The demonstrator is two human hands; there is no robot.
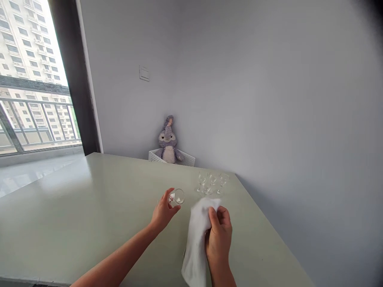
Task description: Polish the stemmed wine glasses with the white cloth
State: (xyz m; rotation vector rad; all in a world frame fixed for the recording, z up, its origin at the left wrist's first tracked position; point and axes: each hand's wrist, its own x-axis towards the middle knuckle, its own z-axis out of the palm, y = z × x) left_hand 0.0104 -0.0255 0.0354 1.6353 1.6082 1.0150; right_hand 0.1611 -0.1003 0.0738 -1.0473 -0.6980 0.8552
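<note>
Left fingers (166, 194) around one clear glass (178, 196)

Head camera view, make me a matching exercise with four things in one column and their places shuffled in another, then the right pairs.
1. White cloth
2. Plush toy
3. Light switch
4. Lone glass

A. On the grey wall
B. In the left hand
C. In the right hand
D. In the white basket

Pairs: 1-C, 2-D, 3-A, 4-B
</note>
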